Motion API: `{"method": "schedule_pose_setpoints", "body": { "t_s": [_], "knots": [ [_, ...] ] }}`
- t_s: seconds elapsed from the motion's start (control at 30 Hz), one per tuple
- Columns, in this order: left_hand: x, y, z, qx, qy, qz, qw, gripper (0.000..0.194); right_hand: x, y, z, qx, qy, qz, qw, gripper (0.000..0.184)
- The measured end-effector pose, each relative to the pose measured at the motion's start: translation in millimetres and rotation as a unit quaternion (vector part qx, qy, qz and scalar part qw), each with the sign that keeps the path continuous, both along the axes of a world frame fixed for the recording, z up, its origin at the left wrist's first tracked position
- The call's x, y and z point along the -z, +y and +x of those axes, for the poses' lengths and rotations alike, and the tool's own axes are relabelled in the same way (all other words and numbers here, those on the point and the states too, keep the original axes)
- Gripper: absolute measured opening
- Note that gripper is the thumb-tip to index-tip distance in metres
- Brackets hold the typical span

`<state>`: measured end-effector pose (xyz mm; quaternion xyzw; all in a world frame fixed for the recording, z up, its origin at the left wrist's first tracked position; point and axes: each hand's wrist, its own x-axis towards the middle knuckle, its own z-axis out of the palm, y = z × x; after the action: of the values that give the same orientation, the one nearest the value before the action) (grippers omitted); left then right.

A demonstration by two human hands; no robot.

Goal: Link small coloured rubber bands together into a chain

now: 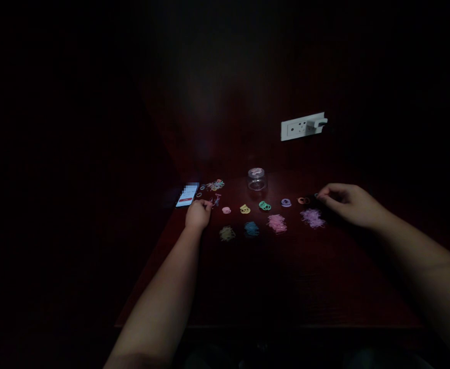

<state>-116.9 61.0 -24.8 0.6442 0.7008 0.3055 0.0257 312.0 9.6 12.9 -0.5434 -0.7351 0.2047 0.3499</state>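
Observation:
My left hand [199,214] rests at the table's left side, fingers curled closed; what they hold, if anything, is hidden. Beside its fingertips lie a few loose pinkish bands [218,198]. At the right, my right hand [342,201] pinches thumb and forefinger at a small greyish-green hair tie [316,195]. Close to that hand are orange hair ties [303,200] and a heap of purple rubber bands [313,218]. Leftward runs a row of small hair-tie groups: purple [286,203], green [264,206], yellow [245,209] and pink [226,210].
Nearer me lie heaps of pink [277,223], blue [251,229] and yellowish [227,233] rubber bands. A clear lidded jar [256,180] stands behind. A lit phone [187,195] and mixed bands [216,185] are at left. A wall socket [303,126] holds a plug.

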Motion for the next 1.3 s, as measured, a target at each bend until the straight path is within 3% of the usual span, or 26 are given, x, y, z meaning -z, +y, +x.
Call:
{"method": "schedule_pose_setpoints", "body": {
  "t_s": [0.17, 0.33, 0.43, 0.53, 0.67, 0.8, 0.87, 0.93, 1.03, 1.3],
  "knots": [
    [-7.7, -4.6, 6.0, 0.029, -0.019, 0.038, 0.999, 0.025, 3.7, 2.7, 1.2, -0.003, 0.003, 0.009, 1.000, 0.039],
    [-18.8, -20.7, 32.3, 0.117, -0.114, 0.070, 0.984, 0.024, 5.9, 4.2, 0.1, -0.013, 0.006, 0.015, 1.000, 0.034],
    [-24.5, -36.0, 57.2, 0.180, -0.158, 0.022, 0.971, 0.022, 5.1, 1.9, -5.3, -0.022, 0.015, 0.023, 0.999, 0.032],
    [-28.2, -51.1, 80.3, 0.223, -0.140, 0.006, 0.965, 0.017, 3.8, -4.4, -18.3, -0.038, 0.025, 0.040, 0.998, 0.030],
    [-30.5, -63.2, 99.6, 0.280, -0.137, -0.008, 0.950, 0.017, 0.5, -17.5, -53.0, -0.126, -0.006, 0.111, 0.986, 0.021],
    [-31.9, -66.0, 105.2, 0.299, -0.129, -0.009, 0.945, 0.018, -8.5, -26.3, -96.8, -0.192, -0.025, 0.149, 0.970, 0.029],
    [-33.1, -66.8, 105.0, 0.307, -0.124, -0.003, 0.944, 0.017, -13.3, -26.1, -114.1, -0.177, -0.003, 0.156, 0.972, 0.028],
    [-34.8, -68.3, 104.5, 0.312, -0.122, 0.000, 0.942, 0.017, -15.6, -23.3, -125.4, -0.159, 0.006, 0.145, 0.977, 0.016],
    [-37.2, -71.3, 105.3, 0.322, -0.118, -0.001, 0.940, 0.018, -10.9, -18.1, -131.2, -0.147, 0.018, 0.134, 0.980, 0.011],
    [-33.3, -71.6, 108.9, 0.362, -0.113, -0.011, 0.925, 0.022, 6.9, -15.8, -122.1, -0.194, 0.050, 0.127, 0.971, 0.005]
  ]
}}
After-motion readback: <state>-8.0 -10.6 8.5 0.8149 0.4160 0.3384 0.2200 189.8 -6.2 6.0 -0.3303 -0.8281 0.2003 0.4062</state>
